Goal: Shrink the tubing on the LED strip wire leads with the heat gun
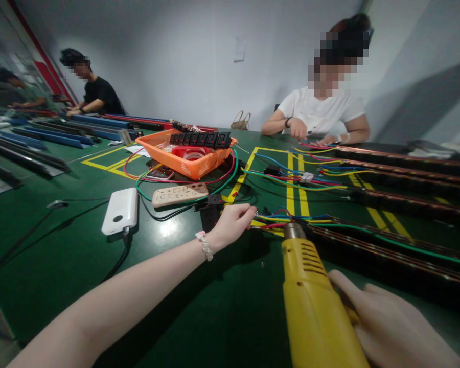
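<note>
My right hand (pixel 391 322) is wrapped round the handle of a yellow heat gun (pixel 316 301), low on the right. The gun's metal nozzle (pixel 294 231) points away from me, close to a red wire (pixel 273 225). Left of the nozzle, my left hand (pixel 233 223) pinches the ends of thin wires between thumb and fingers. Blue, yellow and green wires (pixel 318 220) run right from there along a dark strip with copper-coloured lines (pixel 383 250). A black socket part (pixel 210 215) lies just behind my left hand, partly hidden by it.
An orange basket (pixel 193 167) holds black sockets and red tape. Nearer lie a patterned power bank (pixel 180 195) and a white power bank (pixel 119 212) with a cable. More wired strips (pixel 406 202) extend right. A person (pixel 322 115) works opposite; others sit far left.
</note>
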Available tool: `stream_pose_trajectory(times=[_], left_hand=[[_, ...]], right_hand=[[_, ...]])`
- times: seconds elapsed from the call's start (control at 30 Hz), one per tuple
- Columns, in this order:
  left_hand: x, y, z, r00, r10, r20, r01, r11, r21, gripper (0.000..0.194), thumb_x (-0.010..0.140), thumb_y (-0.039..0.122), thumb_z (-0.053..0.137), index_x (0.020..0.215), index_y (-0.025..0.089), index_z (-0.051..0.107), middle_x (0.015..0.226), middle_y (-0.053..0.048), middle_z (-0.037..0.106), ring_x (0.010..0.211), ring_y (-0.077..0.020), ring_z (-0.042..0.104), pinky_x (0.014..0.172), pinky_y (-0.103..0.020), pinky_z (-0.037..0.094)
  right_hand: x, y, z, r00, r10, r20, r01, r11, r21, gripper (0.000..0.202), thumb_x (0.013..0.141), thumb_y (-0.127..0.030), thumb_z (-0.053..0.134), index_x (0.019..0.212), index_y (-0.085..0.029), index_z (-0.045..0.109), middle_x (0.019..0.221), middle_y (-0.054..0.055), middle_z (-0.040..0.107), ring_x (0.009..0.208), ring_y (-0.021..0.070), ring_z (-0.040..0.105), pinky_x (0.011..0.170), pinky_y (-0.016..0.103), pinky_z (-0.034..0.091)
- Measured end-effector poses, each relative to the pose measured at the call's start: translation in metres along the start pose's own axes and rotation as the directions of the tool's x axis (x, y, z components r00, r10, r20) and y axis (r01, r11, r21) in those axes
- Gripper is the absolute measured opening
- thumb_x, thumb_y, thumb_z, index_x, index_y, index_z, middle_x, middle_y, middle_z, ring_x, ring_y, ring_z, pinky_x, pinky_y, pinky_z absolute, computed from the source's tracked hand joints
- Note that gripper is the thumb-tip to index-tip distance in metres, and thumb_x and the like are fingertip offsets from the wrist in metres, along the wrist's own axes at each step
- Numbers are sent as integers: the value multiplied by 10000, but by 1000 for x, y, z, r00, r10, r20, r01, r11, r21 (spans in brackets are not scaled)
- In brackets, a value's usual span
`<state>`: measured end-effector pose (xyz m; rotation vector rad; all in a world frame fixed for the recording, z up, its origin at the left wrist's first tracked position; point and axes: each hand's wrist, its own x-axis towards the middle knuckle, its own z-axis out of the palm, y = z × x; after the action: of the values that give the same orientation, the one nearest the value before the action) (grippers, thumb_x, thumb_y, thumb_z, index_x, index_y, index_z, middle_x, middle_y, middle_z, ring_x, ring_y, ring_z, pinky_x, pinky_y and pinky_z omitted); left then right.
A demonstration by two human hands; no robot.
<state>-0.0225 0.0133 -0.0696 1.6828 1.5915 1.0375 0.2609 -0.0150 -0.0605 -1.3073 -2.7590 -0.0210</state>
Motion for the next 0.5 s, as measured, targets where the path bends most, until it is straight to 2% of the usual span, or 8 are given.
stream_pose_trajectory(times=[0.07, 0.13, 0.2, 0.27, 0.37, 0.5], left_hand=[[0, 0, 0, 1000, -6, 1, 6, 1000, -1, 480, 893, 467, 340, 608, 95, 448, 575, 7, 458, 561, -39, 391, 568, -174, 287], [0, 0, 0, 1000, -4, 0, 4, 1000, 0, 479, 893, 468, 340, 611, 96, 451, 578, 7, 460, 562, -40, 391, 570, -175, 287], [0, 0, 0, 1000, 3, 0, -3, 1000, 8, 482, 894, 469, 337, 611, 96, 452, 577, 7, 460, 561, -40, 390, 571, -177, 285], [0, -1, 0, 1000, 8, -4, -8, 1000, 11, 487, 895, 472, 335, 608, 96, 450, 569, 7, 455, 559, -40, 387, 567, -178, 280], [0, -2, 0, 1000, 17, -13, -17, 1000, 7, 485, 897, 465, 332, 602, 96, 439, 557, 9, 443, 555, -39, 382, 561, -180, 274], [0, -3, 0, 1000, 6, -16, -6, 1000, 11, 476, 895, 458, 337, 601, 97, 435, 554, 13, 445, 549, -39, 389, 558, -181, 276]], right_hand=[[-2, 2, -1, 998, 41, -37, -40, 999, 15, 442, 693, -101, 384, 1045, -269, 592, 613, -33, 499, 483, -54, 389, 502, 24, 226], [-4, 2, -4, 992, 6, -128, -10, 999, -36, 491, 681, -108, 393, 1117, -260, 561, 599, -17, 480, 504, -43, 411, 507, 18, 268], [-4, -1, -11, 966, -99, -240, 67, 988, -137, 600, 696, -137, 395, 1286, -232, 453, 617, -3, 485, 489, -39, 390, 482, 28, 273], [-1, -5, -18, 923, -233, -306, 167, 960, -225, 706, 735, -173, 378, 1431, -187, 263, 699, 10, 526, 475, -43, 359, 461, 42, 270], [4, -12, -25, 877, -334, -346, 248, 930, -270, 748, 768, -139, 315, 1481, -200, 99, 763, 4, 542, 478, -54, 340, 472, 39, 280], [7, -13, -23, 882, -352, -312, 281, 927, -250, 797, 741, -113, 307, 1489, -157, 35, 586, 1, 447, 463, -31, 324, 469, 64, 271]])
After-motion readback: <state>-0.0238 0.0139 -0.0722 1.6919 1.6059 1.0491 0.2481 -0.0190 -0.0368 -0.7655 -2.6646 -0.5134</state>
